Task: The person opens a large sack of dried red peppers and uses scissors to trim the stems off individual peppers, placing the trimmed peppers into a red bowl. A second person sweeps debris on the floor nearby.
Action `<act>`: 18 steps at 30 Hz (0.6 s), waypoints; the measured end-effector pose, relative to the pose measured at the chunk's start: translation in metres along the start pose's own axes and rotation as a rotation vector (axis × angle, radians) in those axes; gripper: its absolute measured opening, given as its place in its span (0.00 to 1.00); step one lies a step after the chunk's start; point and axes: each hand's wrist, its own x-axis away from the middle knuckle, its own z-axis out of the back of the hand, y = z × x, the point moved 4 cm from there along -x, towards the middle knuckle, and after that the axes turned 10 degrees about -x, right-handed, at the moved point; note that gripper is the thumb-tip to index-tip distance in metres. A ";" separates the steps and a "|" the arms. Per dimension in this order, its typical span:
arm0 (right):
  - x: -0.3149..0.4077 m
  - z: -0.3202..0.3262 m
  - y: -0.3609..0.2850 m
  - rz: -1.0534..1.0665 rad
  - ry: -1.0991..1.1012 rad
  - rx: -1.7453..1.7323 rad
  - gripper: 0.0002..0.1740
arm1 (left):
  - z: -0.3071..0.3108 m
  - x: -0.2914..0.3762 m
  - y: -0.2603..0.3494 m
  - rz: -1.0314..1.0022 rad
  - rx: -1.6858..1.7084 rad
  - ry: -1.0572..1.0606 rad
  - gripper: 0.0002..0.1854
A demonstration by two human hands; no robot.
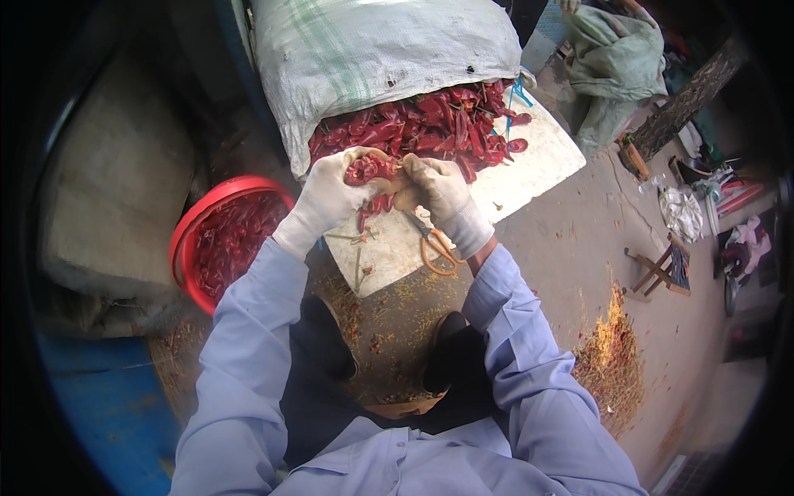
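Note:
My left hand (pixel 338 186), in a white knitted glove, is closed around several dried red chili peppers (pixel 372 168). Close beside it, my gloved right hand (pixel 437 186) pinches at the stem end of the peppers with thumb and fingers. Behind both hands, dried red chilies (pixel 428 124) spill from the mouth of a white woven sack (pixel 397 43) with green stripes onto a pale board (pixel 533 161). Orange-handled scissors (pixel 439 251) lie on the board's near edge, their blades partly under my right hand. Loose stems (pixel 358 266) lie to their left.
A red plastic tub (pixel 180 248) of chilies stands at the left by a large pale bundle (pixel 118 186). Stems and yellow seeds form a pile (pixel 611 366) on the floor at right. Beyond are a small folding stool (pixel 664 270), a log (pixel 688 99) and a person's gloved hand near a green sack (pixel 614 56).

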 end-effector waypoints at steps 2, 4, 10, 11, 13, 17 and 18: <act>0.003 0.000 -0.008 0.083 0.047 0.078 0.14 | 0.000 0.001 -0.001 0.072 0.019 -0.004 0.18; 0.007 -0.003 -0.013 0.170 0.084 0.143 0.12 | -0.001 0.002 -0.001 0.108 0.040 0.006 0.17; 0.022 -0.008 -0.016 0.284 0.144 0.175 0.10 | -0.006 0.003 0.006 0.107 0.142 -0.011 0.17; 0.023 -0.009 -0.016 0.300 0.144 0.194 0.10 | -0.009 0.005 0.008 0.143 0.181 -0.038 0.16; 0.026 -0.011 -0.017 0.332 0.161 0.231 0.09 | -0.010 0.009 0.011 0.228 0.259 -0.076 0.14; 0.035 -0.018 -0.018 0.400 0.188 0.328 0.08 | -0.010 0.014 0.017 0.304 0.345 -0.058 0.12; 0.037 -0.020 -0.017 0.373 0.185 0.298 0.08 | -0.010 0.015 0.018 0.293 0.351 -0.039 0.11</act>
